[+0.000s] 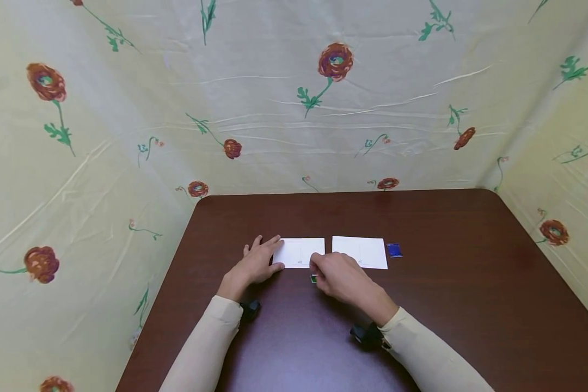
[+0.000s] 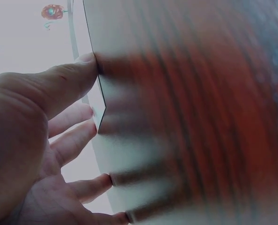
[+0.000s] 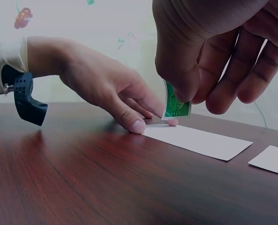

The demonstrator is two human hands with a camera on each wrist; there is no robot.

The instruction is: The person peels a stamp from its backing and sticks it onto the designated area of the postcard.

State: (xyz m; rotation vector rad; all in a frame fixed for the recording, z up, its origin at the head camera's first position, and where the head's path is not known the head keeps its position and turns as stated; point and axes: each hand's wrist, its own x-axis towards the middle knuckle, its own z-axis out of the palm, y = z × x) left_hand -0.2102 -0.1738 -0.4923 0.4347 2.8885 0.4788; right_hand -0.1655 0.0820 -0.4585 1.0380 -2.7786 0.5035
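My right hand (image 1: 342,277) pinches a small green stamp (image 3: 178,107) with a white perforated edge between thumb and fingers. In the head view, the stamp (image 1: 313,279) shows just below the near edge of a white card (image 1: 296,252), which has faint printed lines like a postcard's back. At that card's left end rests my left hand (image 1: 256,262), thumb and fingertips touching its edges, fingers spread. The left wrist view shows the thumb (image 2: 73,77) against the card's edge. The right hand covers the card's near right corner.
To the right lies a second white card (image 1: 360,250), partly behind the right hand. Beside it sits a small blue packet (image 1: 394,250). Everything is on a dark brown table (image 1: 446,305), with a flowered curtain (image 1: 274,109) behind and on both sides.
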